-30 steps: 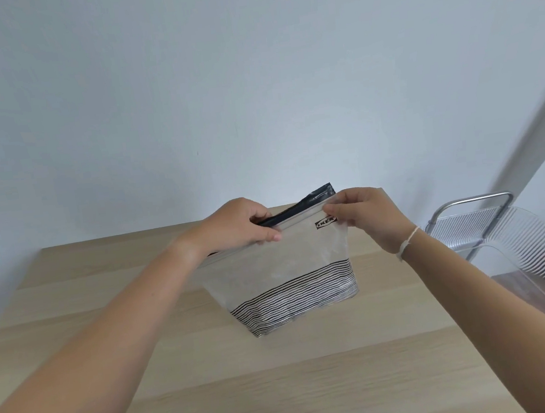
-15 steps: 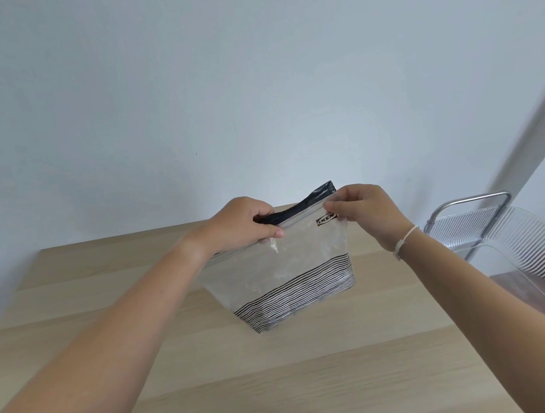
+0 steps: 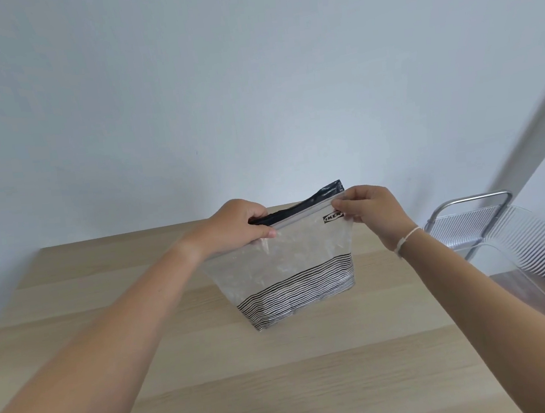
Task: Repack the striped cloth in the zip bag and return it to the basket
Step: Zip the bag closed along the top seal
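The wooden surface [image 3: 214,365] carries the upright zip bag [image 3: 290,258]; a clear ribbed basket [image 3: 541,253] stands at its right edge. The striped cloth [image 3: 301,294] fills the bag's bottom. Left hand [image 3: 236,225] and right hand [image 3: 372,212] each pinch the bag's top seal, apart.

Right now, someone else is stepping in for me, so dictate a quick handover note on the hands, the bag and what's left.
Left hand pinches the zip bag at the left part of its top strip.
Right hand pinches the right end of the strip, by the printed label.
The bag stands upright on the wooden table; the striped cloth sits low inside it.
Done: cloth is in the bag.
Left: check the zip is pressed shut along its length, then put the bag in the clear basket at the right.
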{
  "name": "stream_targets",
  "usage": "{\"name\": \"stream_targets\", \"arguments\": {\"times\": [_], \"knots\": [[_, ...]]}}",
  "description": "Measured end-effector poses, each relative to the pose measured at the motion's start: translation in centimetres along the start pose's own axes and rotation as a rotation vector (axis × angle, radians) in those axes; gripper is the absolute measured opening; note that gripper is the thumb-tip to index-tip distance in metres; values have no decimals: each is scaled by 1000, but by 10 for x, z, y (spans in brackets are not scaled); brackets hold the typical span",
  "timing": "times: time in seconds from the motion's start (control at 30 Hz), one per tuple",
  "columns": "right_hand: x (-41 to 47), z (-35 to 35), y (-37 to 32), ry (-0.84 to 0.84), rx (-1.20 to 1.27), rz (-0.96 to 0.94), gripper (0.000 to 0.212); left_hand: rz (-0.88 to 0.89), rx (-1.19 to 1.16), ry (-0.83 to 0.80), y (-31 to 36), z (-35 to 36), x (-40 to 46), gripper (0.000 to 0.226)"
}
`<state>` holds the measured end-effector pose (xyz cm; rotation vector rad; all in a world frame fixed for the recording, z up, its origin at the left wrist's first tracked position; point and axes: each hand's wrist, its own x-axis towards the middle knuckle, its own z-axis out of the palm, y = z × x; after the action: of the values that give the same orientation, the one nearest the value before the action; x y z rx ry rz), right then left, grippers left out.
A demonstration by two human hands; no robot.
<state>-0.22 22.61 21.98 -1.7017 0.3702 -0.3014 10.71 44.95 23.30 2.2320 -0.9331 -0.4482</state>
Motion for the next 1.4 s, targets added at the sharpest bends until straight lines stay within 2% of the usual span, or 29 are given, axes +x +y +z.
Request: {"name": "stream_targets", "arguments": {"times": [0.13, 0.4, 0.63, 0.73, 0.8, 0.93, 1.1, 1.23, 1.4], "knots": [[2, -2, 2, 12, -6, -10, 12, 12, -19, 0, 1, 0, -1, 20], [7, -14, 12, 78, 11, 23, 13, -11, 135, -34, -1, -8, 0, 21], [12, -17, 19, 98, -32, 12, 10, 9, 125, -1, -1, -2, 0, 35], [11, -21, 21, 102, -61, 13, 6, 8, 126, -15, 1, -5, -1, 33], [10, -24, 22, 128, -66, 17, 5, -9, 161, -46, 2, -9, -3, 24], [10, -28, 24, 157, -49, 22, 11, -15, 182, -53, 1, -16, -5, 32], [9, -26, 28, 142, -80, 6, 5, -18, 184, -43, -3, -10, -6, 26], [10, -26, 28, 162, -79, -4, 7, 8, 135, -4, -6, -8, -6, 34], [12, -32, 28, 245, -12, 13, 13, -32, 142, 12, -15, -17, -8, 22]]}}
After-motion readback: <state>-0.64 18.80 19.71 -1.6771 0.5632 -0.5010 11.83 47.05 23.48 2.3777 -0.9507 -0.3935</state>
